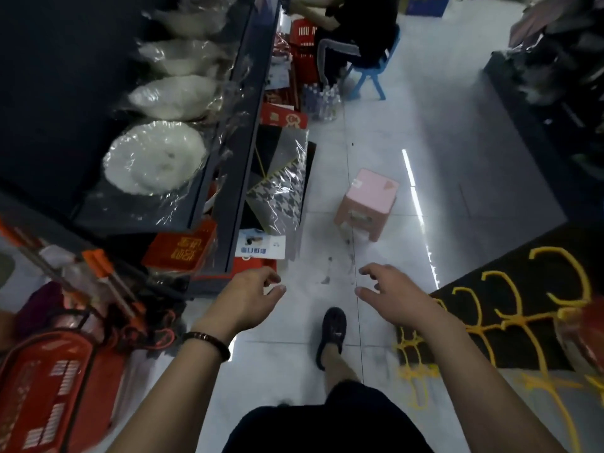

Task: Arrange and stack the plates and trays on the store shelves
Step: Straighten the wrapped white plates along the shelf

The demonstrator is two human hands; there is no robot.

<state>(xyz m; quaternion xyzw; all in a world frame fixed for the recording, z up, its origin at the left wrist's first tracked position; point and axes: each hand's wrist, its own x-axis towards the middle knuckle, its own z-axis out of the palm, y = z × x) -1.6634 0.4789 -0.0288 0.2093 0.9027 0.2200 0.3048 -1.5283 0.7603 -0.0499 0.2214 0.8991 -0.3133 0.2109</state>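
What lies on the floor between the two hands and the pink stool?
In the head view, only bare tiled floor with dark smudges lies between the hands and the pink stool.

far wrapped plates (pixel 183 24) motion-blurred, seated person (pixel 353 31) cut by top edge, right shelf goods (pixel 562 60) too blurred to id

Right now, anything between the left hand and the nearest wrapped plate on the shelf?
Nothing solid visible. The left hand hangs empty over the floor; the wrapped plate sits up-left on the shelf, only loose plastic wrap covering it.

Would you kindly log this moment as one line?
left hand: open, empty | right hand: open, empty | wrapped plates: on shelf, untouched | pink stool: in aisle
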